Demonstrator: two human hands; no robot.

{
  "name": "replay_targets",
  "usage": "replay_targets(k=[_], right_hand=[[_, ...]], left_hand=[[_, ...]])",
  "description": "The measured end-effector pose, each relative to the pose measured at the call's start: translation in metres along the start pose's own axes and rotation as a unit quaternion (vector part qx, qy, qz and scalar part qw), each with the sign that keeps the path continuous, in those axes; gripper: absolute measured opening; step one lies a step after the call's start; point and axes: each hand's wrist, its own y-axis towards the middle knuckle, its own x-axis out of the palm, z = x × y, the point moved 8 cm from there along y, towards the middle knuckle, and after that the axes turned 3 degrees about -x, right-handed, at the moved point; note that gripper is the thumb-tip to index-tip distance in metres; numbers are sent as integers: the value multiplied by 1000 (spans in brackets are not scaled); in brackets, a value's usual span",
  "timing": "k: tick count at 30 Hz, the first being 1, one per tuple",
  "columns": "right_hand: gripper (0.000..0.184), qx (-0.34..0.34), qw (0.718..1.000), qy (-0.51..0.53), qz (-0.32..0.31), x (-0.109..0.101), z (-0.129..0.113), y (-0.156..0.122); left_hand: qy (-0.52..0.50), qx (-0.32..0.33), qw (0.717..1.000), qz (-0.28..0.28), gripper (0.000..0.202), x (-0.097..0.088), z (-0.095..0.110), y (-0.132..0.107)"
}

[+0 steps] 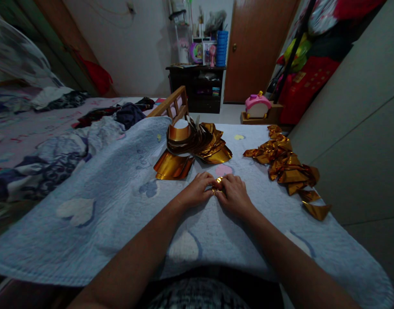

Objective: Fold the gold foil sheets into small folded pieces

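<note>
My left hand (197, 189) and my right hand (234, 193) meet at the middle of a light blue quilt (119, 206), fingers curled and pinched together on a small gold foil piece (217, 184). Most of that piece is hidden under my fingers. Just beyond my hands lies a stack of flat and curled gold foil sheets (193, 148). To the right sits a heap of folded gold foil pieces (285, 165), trailing toward the quilt's right edge.
A bed with rumpled clothes and bedding (55, 146) fills the left. A wooden frame (171, 105) stands behind the foil stack. A grey wall panel (354, 128) runs close along the right. A dark cabinet (197, 86), pink toy (257, 105) and door are at the back.
</note>
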Motion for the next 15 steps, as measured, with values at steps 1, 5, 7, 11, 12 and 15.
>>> replay_targets(k=[1,5,7,11,12,15], right_hand=[[15,-1,1000,0,0,0,1,0],[14,-7,1000,2,2,2,3,0],[14,-12,1000,5,0,3,4,0],[15,-22,1000,14,-4,3,6,-1],[15,-24,1000,18,-5,2,7,-2],[16,-29,999,40,-9,0,7,-3]], left_hand=[[-1,0,1000,1,17,0,0,0],[-4,2,1000,1,18,0,0,0],[-4,1,1000,1,18,0,0,0],[-3,-1,1000,0,19,1,0,1],[-1,-2,1000,-1,18,1,0,1],[5,-4,1000,-2,18,1,-1,1]])
